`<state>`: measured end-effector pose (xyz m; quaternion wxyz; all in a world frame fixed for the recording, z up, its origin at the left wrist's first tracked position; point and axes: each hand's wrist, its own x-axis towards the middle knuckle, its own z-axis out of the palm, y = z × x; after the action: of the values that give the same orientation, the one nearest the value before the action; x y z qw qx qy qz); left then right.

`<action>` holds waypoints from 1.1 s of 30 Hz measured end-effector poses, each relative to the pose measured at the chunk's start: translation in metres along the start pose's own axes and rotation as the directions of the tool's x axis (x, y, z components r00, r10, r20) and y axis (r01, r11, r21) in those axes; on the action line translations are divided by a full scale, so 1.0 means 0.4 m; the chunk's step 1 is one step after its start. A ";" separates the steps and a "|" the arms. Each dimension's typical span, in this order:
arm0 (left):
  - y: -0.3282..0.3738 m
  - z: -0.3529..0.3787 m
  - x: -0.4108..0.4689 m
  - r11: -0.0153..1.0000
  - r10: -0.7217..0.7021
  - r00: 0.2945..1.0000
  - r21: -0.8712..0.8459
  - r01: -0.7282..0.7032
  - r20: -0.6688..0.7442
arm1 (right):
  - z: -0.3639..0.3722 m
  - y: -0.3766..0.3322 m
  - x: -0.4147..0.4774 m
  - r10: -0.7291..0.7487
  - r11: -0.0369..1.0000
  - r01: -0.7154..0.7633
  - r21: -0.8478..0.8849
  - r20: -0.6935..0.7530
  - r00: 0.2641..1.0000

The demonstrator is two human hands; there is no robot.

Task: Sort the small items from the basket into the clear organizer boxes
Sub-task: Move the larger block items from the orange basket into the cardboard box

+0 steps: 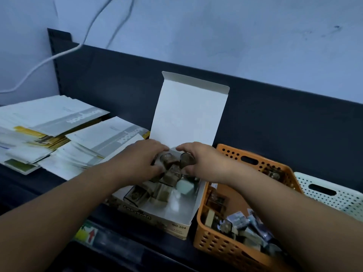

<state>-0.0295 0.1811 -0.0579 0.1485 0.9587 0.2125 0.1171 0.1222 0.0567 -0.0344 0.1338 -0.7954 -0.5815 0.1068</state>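
Open carton point(177, 219) on dark worktop point(23, 185), lid up, clear organizer boxes point(157, 194) inside; left grip point(145, 160) curled round one clear box point(167, 159); right grip point(198, 161) curled round second clear box point(187, 159), both above carton; orange basket point(208, 239) of small items point(241, 222) just right of carton

Dark shelf point(23, 183) holds papers point(49, 122), open carton point(176, 228), orange basket point(216, 244), white basket point(334, 201).

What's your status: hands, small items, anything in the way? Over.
Left grip and right grip both hold small containers over open white box. Orange basket of items sits right. Raised lid behind, no obstruction.
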 end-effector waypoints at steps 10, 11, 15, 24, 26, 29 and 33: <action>0.138 0.019 0.062 0.962 0.205 0.978 0.175 -0.209 0.043 | -0.066 0.082 -0.141 0.065 0.998 -0.066 -0.024 -0.028 0.997; 0.157 0.020 0.069 0.953 0.231 0.972 0.191 -0.235 0.045 | -0.079 0.097 -0.162 0.083 0.995 -0.086 -0.047 -0.048 0.995; 0.229 0.033 0.090 0.908 0.351 0.936 0.231 -0.349 0.032 | -0.119 0.171 -0.257 0.220 0.968 -0.229 -0.103 -0.092 0.971; 0.388 0.102 0.111 0.837 0.476 0.845 0.168 -0.520 0.245 | -0.134 0.227 -0.440 0.381 0.924 -0.374 -0.082 0.081 0.921; 0.414 0.119 0.109 0.831 0.477 0.827 0.153 -0.535 0.298 | -0.131 0.218 -0.458 0.373 0.928 -0.367 -0.068 0.115 0.921; 0.434 0.138 0.104 0.823 0.480 0.809 0.145 -0.549 0.340 | -0.132 0.201 -0.481 0.347 0.937 -0.346 -0.037 0.157 0.925; 0.441 0.147 0.102 0.825 0.469 0.802 0.141 -0.547 0.370 | -0.136 0.184 -0.508 0.343 0.937 -0.348 -0.029 0.268 0.900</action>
<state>0.0892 0.0328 -0.0471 0.0266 0.9968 -0.0683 -0.0304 0.1447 -0.1632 -0.0049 0.0403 -0.8626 -0.4428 0.2412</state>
